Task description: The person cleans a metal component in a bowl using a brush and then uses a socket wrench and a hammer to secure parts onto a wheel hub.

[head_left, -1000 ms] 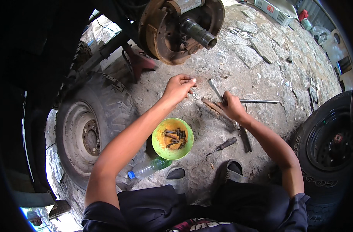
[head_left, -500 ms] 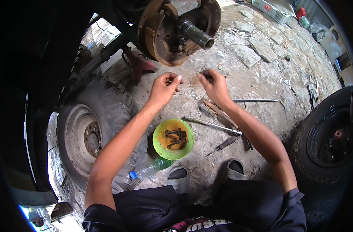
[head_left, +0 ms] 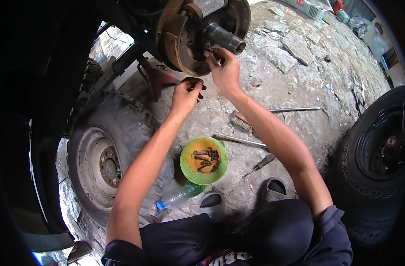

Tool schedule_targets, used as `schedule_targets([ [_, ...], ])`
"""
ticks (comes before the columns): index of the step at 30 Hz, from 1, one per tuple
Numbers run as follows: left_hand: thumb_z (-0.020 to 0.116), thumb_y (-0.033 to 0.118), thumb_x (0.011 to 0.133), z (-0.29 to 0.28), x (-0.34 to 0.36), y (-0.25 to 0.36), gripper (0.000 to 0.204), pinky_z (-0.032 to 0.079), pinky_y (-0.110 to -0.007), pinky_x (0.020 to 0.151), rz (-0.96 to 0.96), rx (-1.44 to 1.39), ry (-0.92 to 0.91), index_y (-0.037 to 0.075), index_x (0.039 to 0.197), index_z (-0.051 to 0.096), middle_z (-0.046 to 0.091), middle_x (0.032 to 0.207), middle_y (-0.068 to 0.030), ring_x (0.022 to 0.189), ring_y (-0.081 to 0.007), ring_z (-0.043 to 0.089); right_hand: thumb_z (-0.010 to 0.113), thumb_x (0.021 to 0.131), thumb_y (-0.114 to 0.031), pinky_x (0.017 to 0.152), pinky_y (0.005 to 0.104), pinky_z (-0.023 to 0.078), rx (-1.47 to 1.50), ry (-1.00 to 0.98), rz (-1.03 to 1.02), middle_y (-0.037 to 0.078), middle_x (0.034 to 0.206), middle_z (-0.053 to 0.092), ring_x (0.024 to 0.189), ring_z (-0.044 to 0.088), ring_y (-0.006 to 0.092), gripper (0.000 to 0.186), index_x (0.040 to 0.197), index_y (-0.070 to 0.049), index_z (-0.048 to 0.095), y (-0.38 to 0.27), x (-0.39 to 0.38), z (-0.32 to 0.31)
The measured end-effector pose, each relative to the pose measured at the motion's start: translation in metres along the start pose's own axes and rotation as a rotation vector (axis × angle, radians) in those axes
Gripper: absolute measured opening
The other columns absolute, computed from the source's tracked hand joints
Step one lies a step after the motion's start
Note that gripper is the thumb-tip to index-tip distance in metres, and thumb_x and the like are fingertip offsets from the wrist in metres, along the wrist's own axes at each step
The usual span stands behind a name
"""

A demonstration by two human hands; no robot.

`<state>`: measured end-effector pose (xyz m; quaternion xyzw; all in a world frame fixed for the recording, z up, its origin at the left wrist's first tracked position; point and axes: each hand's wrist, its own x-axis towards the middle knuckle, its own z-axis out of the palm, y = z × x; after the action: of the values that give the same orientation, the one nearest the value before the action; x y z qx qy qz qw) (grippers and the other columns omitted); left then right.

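Observation:
A rusty drum brake assembly (head_left: 173, 44) hangs at the top, with a dark greasy axle spindle (head_left: 221, 37) jutting from its middle. My right hand (head_left: 225, 73) reaches up to its lower part, just under the spindle. Thumb and fingers are pinched there; whatever lies between them is hidden. Below the assembly's lower rim is my left hand (head_left: 184, 95), its thumb against curled, dirt-blackened fingers. I cannot make out what that pinch holds. A green bowl (head_left: 184, 153) on the ground holds orange-brown liquid and several dark bolts (head_left: 206, 165).
A large treaded wheel (head_left: 96, 155) lies at left, behind a red jack stand (head_left: 158, 77). Beside the bowl are a plastic bottle (head_left: 178, 196), wire brush (head_left: 241, 122), metal bar (head_left: 240, 140) and screwdriver (head_left: 260, 165). Another wheel (head_left: 348, 173) stands right; a crate (head_left: 311, 9) is far back.
My right hand has risen up and left, from open space to the brake assembly beneath the spindle. My left hand has shifted slightly, staying below the assembly.

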<state>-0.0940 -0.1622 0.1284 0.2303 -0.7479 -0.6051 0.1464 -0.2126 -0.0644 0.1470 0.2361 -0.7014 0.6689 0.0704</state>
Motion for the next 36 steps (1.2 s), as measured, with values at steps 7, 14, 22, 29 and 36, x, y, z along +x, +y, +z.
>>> schedule_targets([
  [7,0.061,0.021,0.095,-0.002,0.000,-0.003,0.023,0.045,-0.024,0.055,0.051,0.044,-0.061,0.000,0.101,0.065,0.070,0.088,-0.0043,0.064,-0.0077,0.057,0.072,0.088,-0.021,0.061,0.0293,0.045,0.351,0.214,0.084,0.008,0.079,0.069,0.067,0.056,0.0128,0.027,0.099,0.004,0.070,0.015,-0.004,0.021],
  [14,0.061,0.020,0.095,-0.013,0.002,-0.016,0.021,0.046,-0.024,0.057,0.047,0.031,-0.103,0.000,0.102,0.064,0.070,0.088,-0.0042,0.065,-0.0073,0.058,0.070,0.091,-0.022,0.061,0.0211,0.036,0.699,0.123,0.480,0.000,0.081,0.061,0.069,0.048,0.0068,0.029,0.100,0.005,0.066,0.000,-0.031,-0.001],
  [22,0.060,0.011,0.094,-0.020,-0.015,-0.015,0.019,0.050,-0.024,0.066,0.093,0.164,-0.210,-0.001,0.109,0.059,0.067,0.093,-0.0078,0.076,-0.0089,0.060,0.068,0.092,-0.033,0.059,0.0225,0.036,0.527,-0.114,0.421,0.000,0.077,0.057,0.070,0.048,0.0067,0.041,0.106,0.005,0.065,0.006,-0.084,-0.063],
  [29,0.062,0.012,0.093,-0.029,-0.062,-0.039,0.021,0.050,-0.024,0.066,0.045,0.233,-0.240,-0.001,0.109,0.060,0.065,0.093,-0.0067,0.075,-0.0088,0.059,0.066,0.094,-0.029,0.064,0.0232,0.040,0.393,-0.507,0.684,0.000,0.080,0.061,0.072,0.050,0.0067,0.034,0.100,0.005,0.067,0.065,-0.183,-0.088],
  [36,0.066,0.019,0.089,-0.018,-0.099,-0.030,0.025,0.052,-0.030,0.071,0.067,0.451,-0.233,0.000,0.106,0.062,0.068,0.092,-0.0104,0.078,-0.0176,0.065,0.065,0.092,-0.026,0.070,0.0376,0.053,-0.136,-0.694,0.286,0.024,0.097,0.069,0.081,0.066,0.0237,0.037,0.105,0.009,0.065,0.097,-0.208,-0.096],
])
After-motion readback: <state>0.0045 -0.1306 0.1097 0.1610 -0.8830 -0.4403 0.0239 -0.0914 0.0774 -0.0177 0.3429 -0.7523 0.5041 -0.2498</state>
